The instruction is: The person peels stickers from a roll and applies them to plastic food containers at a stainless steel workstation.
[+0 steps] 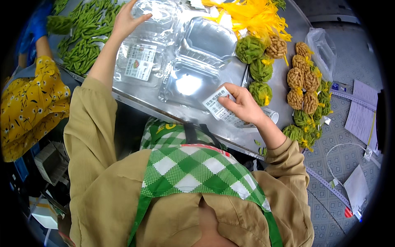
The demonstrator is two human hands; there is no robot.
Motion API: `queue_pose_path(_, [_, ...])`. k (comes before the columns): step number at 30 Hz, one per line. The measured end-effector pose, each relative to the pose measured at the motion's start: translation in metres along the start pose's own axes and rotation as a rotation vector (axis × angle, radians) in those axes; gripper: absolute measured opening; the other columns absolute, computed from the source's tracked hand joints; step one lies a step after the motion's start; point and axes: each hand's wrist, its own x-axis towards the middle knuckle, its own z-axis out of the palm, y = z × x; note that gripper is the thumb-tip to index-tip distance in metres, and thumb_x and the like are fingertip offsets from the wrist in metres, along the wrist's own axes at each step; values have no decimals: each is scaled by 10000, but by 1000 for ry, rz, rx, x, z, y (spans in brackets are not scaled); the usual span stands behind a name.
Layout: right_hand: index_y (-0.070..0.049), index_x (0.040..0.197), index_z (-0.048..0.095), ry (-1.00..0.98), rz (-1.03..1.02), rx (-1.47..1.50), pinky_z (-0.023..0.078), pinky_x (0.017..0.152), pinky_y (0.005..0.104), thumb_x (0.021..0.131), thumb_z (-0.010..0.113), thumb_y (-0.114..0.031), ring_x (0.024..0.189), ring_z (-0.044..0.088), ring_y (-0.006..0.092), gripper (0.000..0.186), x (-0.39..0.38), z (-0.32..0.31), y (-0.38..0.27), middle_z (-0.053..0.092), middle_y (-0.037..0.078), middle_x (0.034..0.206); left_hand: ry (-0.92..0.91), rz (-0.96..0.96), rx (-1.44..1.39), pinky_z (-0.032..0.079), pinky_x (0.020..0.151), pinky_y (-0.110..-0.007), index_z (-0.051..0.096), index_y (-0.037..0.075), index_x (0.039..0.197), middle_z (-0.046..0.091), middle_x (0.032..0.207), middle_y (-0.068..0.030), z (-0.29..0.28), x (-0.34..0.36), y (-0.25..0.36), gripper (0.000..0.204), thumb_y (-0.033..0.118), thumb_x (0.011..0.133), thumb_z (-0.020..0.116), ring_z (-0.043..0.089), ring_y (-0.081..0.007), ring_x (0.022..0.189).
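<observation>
My right hand (245, 105) pinches a white printed label (219, 105) between thumb and fingers. Below the hand a label roll (270, 115) lies near the table's edge. At the upper left, my left hand (128, 21) has its thumb spread from its fingers beside a clear plastic clamshell box (158, 31); whether it touches the box I cannot tell. A label (140, 61) sits on this box's nearer half. To its right another clear clamshell box (191, 80) lies opened out, with no label visible on it.
Green pods (88, 31) are heaped at the far left, near a person in a yellow flowered sleeve (51, 78) and blue glove (40, 26). At right are tied green bundles (261, 70), peanut bundles (296, 77), scissors (245, 77) and yellow ties (255, 16). A plastic bag (321, 51) hangs beyond.
</observation>
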Motion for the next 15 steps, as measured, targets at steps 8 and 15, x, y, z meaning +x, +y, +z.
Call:
queue_pose_path(8, [-2,997,622,-93,-123,-22,440,723,238,845,591,-48,818,549,83,162,7,-9,0,632,53,929,46,-97,-45,418,952,-377,415,40,1343,540,1232,-209,16,59,7,796,324,693,777,528,-310,1130])
queue_pose_path(15, [-21,920,663,23,-44,-13,437,670,230,868,616,-101,751,521,46,107,9,-9,-4,639,17,806,-163,-373,-265,467,821,-380,381,29,1366,585,1087,-191,21,55,-4,891,472,681,738,571,-297,965])
